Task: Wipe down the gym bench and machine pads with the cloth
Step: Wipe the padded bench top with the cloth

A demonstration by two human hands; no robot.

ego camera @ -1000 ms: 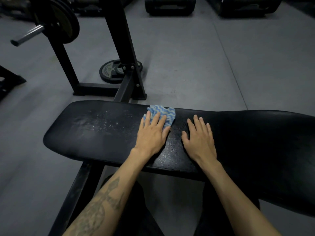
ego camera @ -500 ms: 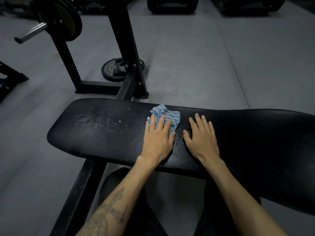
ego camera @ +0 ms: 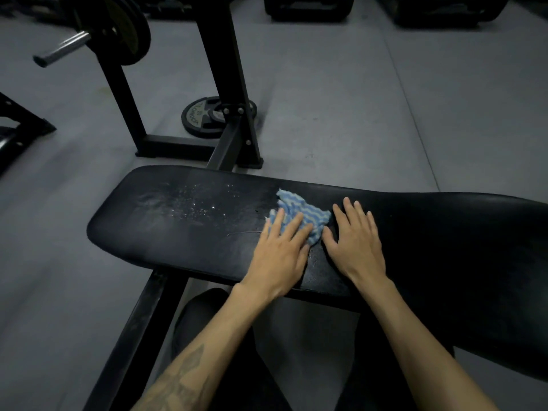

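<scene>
On the black bench pad (ego camera: 184,221), left hand (ego camera: 278,253) flat pressing blue cloth (ego camera: 308,215), right hand (ego camera: 355,241) flat, empty.

weight plate (ego camera: 207,117) flat on grey floor (ego camera: 341,114) behind black rack upright (ego camera: 225,69) | loaded barbell end (ego camera: 59,51) upper left | dark equipment (ego camera: 308,7) along top edge

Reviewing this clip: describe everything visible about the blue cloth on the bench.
The cloth is a small, crumpled rag with blue and white wavy stripes, looking soft and woven. It lies bunched on the black bench pad, near its far edge. The left hand presses flat on its near part, fingers straight. The right hand rests on the pad beside it, about touching its edge.
</scene>
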